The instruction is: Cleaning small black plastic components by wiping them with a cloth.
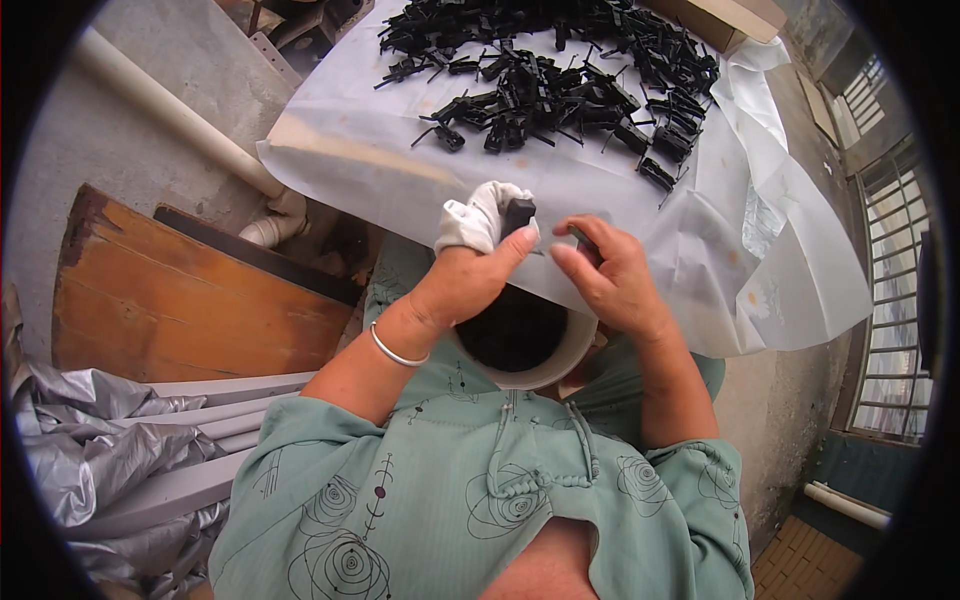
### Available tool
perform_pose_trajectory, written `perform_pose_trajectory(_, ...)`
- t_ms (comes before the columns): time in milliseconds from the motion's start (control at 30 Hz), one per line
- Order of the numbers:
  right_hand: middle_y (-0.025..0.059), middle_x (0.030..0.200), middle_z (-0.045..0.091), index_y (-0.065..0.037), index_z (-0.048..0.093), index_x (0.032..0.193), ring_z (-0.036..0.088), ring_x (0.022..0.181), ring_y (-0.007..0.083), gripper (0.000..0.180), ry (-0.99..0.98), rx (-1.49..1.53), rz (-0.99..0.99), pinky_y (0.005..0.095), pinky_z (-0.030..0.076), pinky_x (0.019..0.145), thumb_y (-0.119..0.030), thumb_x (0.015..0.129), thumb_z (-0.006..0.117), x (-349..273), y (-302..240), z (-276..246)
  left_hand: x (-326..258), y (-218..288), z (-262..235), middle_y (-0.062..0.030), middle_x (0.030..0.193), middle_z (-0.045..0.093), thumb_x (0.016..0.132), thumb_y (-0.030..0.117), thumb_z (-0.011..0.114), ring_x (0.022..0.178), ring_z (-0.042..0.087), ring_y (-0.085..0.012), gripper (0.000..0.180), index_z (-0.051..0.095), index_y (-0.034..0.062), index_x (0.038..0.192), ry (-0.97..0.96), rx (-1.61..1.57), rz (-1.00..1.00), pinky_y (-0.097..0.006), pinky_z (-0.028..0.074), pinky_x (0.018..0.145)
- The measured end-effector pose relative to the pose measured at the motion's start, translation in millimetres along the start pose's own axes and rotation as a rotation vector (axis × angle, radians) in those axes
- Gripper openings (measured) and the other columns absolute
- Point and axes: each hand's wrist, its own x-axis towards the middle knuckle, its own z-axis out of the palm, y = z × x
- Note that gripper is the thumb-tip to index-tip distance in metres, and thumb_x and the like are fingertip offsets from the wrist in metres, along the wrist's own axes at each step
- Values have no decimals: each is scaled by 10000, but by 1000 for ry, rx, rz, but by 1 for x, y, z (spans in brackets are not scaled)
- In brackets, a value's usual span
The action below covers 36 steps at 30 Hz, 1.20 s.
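Note:
My left hand [468, 275], its fingers wrapped in a white cloth glove [470, 222], grips a small black plastic part [520, 212] over the table's near edge. The bare thumb presses against that part. Just to the right, my right hand [618, 278] is closed, thumb and forefinger curled around a small dark object [582, 238]; most of it is hidden, so its kind is unclear. A narrow gap separates the two hands. Below them a round pale bucket [550, 375] stands between my legs, its inside dark. Farther off, a heap of black plastic parts [520, 100] with thin stems covers the tabletop.
Whitish plastic sheeting [370, 165] drapes over the table and hangs down at the right. A cardboard box [725, 20] sits at the back right. To my left are a wooden board [200, 290], a pale pipe [175, 110] and silvery sheeting [90, 430] over grey bars.

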Motion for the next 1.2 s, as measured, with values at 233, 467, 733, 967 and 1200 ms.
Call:
perform_pose_trajectory(233,86,612,529,-11,608,821,489,510,195,99,23,-23,-374,266,398,489,-22,739,663,4,16,-3,-1,-1,3,-23,837,506,907,96,435,576,419,-38,293,387,39,1191,-27,-249,-182,-178,331,479)
perform_pose_trajectory(467,35,601,480,-16,568,830,443,532,95,101,154,213,-130,244,373,483,-31,778,653,-4,5,15,-13,14,12,-10,754,495,853,89,432,614,445,-50,288,452,21,1133,-239,-151,-197,-199,390,538)
perform_pose_trajectory(733,79,577,437,14,523,754,392,530,150,203,-134,61,-93,281,366,513,-140,886,528,-9,10,7,-10,4,7,-5,760,482,843,72,426,582,406,-40,271,439,34,1110,-207,87,-124,-190,342,509)
perform_pose_trajectory(967,116,578,443,11,519,723,395,514,189,192,-143,-3,-45,306,367,508,-110,871,531,-2,10,13,-10,2,16,-59,770,518,795,23,431,660,470,-87,242,485,-14,1028,-121,394,124,-222,396,587)
perform_pose_trajectory(1200,111,569,421,10,467,690,382,511,200,224,31,16,-189,308,354,497,-101,878,517,-2,17,33,-8,-10,7,-46,786,528,811,-11,416,611,466,-90,237,479,-52,1035,-52,718,456,-236,396,545)
